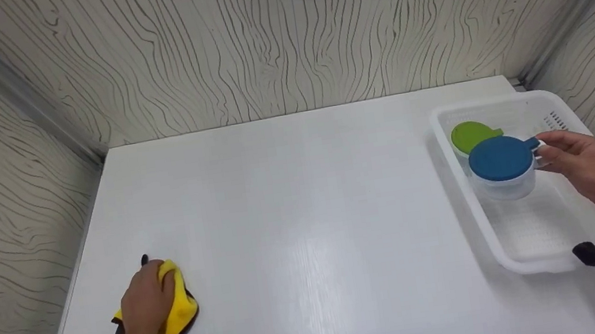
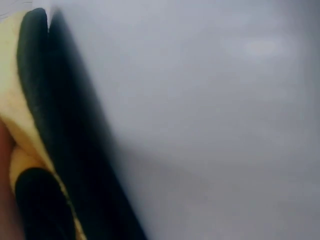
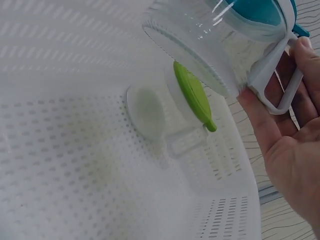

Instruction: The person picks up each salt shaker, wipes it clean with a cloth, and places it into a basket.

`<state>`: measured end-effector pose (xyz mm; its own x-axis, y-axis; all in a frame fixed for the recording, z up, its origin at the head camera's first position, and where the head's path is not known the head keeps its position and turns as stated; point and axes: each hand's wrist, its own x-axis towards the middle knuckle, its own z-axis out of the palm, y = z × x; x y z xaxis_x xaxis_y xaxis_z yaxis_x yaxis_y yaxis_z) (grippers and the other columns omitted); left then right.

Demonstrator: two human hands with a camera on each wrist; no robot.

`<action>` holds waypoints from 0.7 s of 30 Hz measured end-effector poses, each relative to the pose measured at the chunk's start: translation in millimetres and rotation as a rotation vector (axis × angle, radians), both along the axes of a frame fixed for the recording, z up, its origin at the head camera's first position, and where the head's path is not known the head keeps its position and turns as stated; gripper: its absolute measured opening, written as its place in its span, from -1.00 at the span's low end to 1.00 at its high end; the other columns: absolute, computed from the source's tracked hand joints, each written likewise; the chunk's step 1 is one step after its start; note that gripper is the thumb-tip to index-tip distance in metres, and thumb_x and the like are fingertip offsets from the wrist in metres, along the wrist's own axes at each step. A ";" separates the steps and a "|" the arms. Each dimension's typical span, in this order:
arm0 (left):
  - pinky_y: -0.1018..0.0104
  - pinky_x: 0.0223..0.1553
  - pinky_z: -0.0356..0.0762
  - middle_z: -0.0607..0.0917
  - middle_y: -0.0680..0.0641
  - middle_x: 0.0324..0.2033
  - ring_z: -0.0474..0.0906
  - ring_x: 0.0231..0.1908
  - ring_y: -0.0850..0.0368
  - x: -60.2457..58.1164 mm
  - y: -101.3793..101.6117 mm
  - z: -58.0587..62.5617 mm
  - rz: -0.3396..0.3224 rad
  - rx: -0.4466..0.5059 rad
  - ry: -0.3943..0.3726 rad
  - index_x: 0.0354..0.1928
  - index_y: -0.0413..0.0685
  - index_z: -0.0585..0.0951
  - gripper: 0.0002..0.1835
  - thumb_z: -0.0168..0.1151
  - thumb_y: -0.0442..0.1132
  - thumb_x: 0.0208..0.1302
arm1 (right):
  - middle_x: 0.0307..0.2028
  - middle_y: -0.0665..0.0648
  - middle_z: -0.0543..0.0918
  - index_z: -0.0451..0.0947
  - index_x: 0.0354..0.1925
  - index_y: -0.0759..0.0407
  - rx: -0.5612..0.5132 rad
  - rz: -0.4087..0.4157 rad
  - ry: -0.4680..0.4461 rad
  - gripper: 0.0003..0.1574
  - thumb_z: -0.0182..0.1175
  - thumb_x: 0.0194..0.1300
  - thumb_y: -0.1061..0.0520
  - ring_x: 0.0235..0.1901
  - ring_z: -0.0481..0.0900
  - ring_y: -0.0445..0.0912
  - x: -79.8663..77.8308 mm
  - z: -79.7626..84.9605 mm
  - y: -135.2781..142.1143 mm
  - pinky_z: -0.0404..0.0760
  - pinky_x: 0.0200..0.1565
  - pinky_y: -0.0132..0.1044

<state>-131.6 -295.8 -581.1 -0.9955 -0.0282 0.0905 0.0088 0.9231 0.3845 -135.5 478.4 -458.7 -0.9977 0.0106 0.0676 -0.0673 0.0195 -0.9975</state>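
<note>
My right hand (image 1: 588, 161) holds a clear jar with a blue lid (image 1: 501, 159) by its white side handle (image 3: 280, 90). The jar hangs over the white perforated basket (image 1: 488, 239), and its base shows tilted in the right wrist view. Inside the basket stands another clear container with a green lid (image 1: 471, 137), partly hidden behind the blue-lidded jar in the head view. At the left of the table, my left hand (image 1: 145, 305) grips a bunched yellow cloth with dark edging (image 1: 183, 311). The cloth's dark edge (image 2: 65, 130) fills the left of the left wrist view.
The basket stands at the right side of the white table (image 1: 305, 218), close to the right wall. Wood-grain patterned panels (image 1: 279, 35) rise behind the table and at both sides.
</note>
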 end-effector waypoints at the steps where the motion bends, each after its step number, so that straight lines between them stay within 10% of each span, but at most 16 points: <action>1: -0.14 -0.03 0.62 0.68 -0.28 -0.11 0.57 -0.20 -0.14 -0.4 0.0 0.0 0.000 -0.001 -0.002 0.11 -0.29 0.52 -0.65 0.15 -0.14 0.50 | -0.16 -0.09 0.76 0.70 0.01 0.12 0.002 0.000 -0.018 -0.64 0.09 0.47 0.42 -0.22 0.73 -0.28 -0.8 -2.1 2.4 0.66 -0.16 -0.49; 13: -0.16 0.00 0.59 0.66 -0.30 -0.06 0.55 -0.19 -0.13 -0.9 -0.9 0.5 0.008 0.013 -0.059 0.15 -0.29 0.50 -0.62 0.11 -0.13 0.52 | -0.17 -0.31 0.72 0.68 -0.02 -0.12 0.302 0.012 -0.174 -0.72 0.16 0.50 0.24 -0.19 0.67 -0.41 -6.6 -20.0 18.2 0.65 -0.20 -0.52; 21: -0.16 0.01 0.59 0.66 -0.32 -0.04 0.56 -0.18 -0.14 -1.1 -0.9 2.2 0.019 0.011 -0.078 0.16 -0.31 0.50 -0.61 0.12 -0.13 0.52 | -0.15 -0.26 0.72 0.67 0.04 0.10 0.339 0.075 -0.154 -0.75 0.16 0.49 0.28 -0.15 0.67 -0.39 -7.0 -26.9 18.1 0.64 -0.14 -0.52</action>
<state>-132.8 -296.7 -578.8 -0.9988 -0.0479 0.0125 -0.0391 0.9187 0.3931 -142.5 496.5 -485.5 -0.9936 -0.0605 -0.0958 0.0687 0.3506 -0.9340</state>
